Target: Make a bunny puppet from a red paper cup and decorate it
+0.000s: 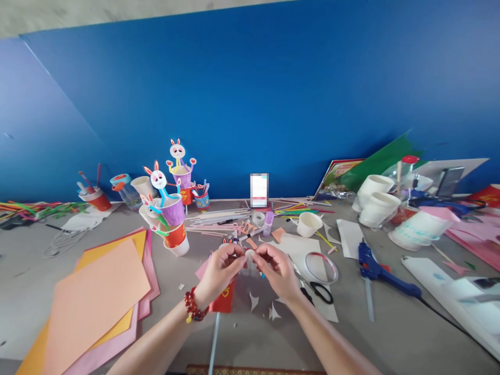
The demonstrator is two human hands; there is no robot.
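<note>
Between my two hands, over the middle of the table, is a small white paper piece [249,253]. My left hand [224,265], with a red bead bracelet at the wrist, pinches its left side. The fingers of my right hand [274,266] close on its right side. Below and behind my left hand lies a red paper piece [222,299] with a yellow marking, partly covered by the hand. White paper scraps [275,311] are scattered under my hands. Black-handled scissors [321,292] and a roll of clear tape [321,267] lie right of my right hand.
Coloured paper sheets [97,286] are stacked at left. Paper-cup rabbit figures [172,211] stand behind them. A blue glue gun [386,276] with a cord lies at right, near a white power strip [449,297]. White cups [310,224], a purple glue stick [267,224] and thin sticks lie toward the back.
</note>
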